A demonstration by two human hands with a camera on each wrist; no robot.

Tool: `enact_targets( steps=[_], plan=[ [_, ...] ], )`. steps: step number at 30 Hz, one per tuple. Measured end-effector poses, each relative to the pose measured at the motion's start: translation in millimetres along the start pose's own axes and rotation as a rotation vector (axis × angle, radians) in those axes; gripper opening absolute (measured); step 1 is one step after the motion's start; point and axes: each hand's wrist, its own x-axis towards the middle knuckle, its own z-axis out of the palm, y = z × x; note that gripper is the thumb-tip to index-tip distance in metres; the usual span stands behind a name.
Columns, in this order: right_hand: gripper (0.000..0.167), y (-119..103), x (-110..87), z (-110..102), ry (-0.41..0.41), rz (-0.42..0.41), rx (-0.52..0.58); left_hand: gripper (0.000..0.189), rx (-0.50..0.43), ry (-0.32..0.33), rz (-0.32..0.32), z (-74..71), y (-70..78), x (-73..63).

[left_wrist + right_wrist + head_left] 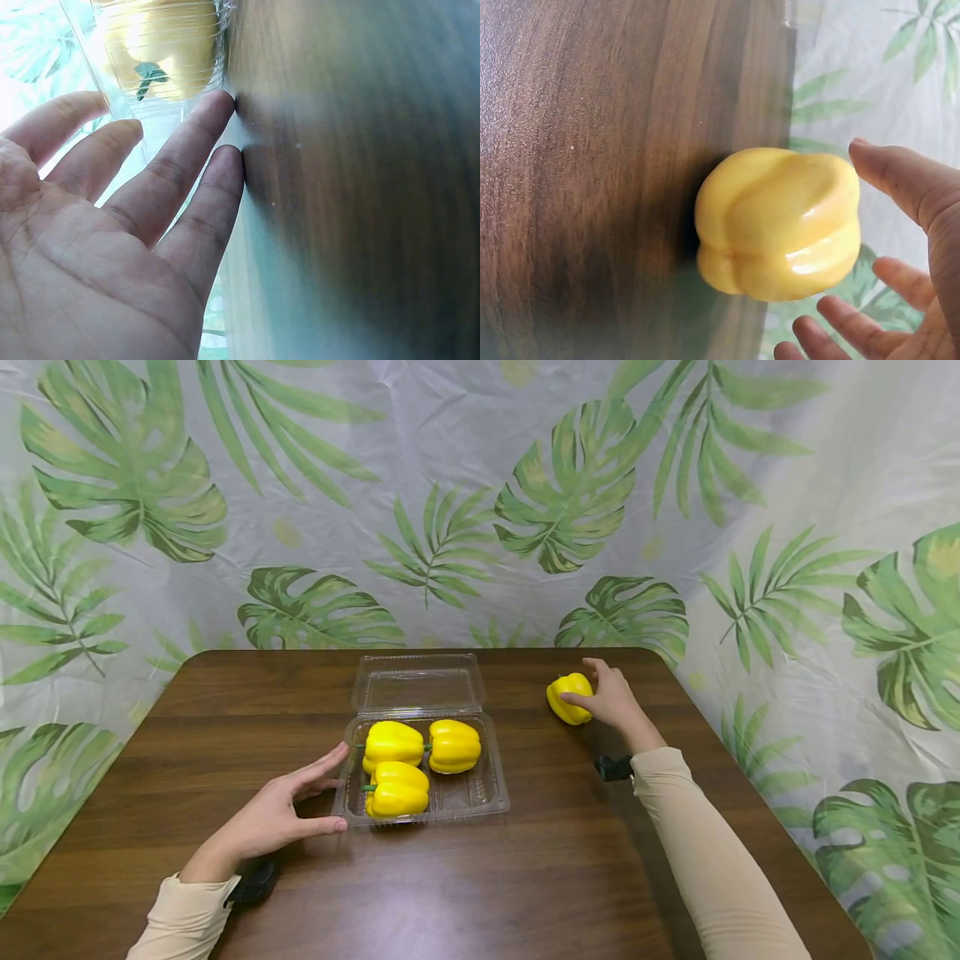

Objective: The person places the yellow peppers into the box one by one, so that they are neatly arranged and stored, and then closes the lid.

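Observation:
A clear plastic clamshell container (495, 777) lies with its lid (417, 689) folded back. Three yellow bell peppers sit in it: one at the back left (393, 743), one at the back right (454, 746) and one at the front left (401, 790). My left hand (273, 814) is at the container's left side, fingers extended, fingertips at its edge; two fingertips rest on the table in the left wrist view. A separate yellow bell pepper (776, 225) lies on the table to the right. Around it my right hand (611, 693) spreads its thumb and fingers, with a gap to the fingers.
The brown wooden table (480, 893) has rounded far corners. Behind it hangs a pale curtain (450, 485) with a green leaf print. A dark band with a small device (255, 883) is on the left wrist, another (613, 767) on the right.

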Motion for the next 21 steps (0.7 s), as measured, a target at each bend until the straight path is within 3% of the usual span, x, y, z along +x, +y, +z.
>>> enact_targets(
  steps=[14, 21],
  plan=[
    [0.102, 13, -0.8, 14, -0.033, 0.109, 0.135, 0.096, 0.001, -0.005, -0.011, -0.4, -0.1, -0.2],
    [0.104, 17, 0.5, 26, 0.000, 0.137, 0.171, 0.096, -0.007, -0.001, -0.003, -0.6, -1.0, -0.1]
  ],
)
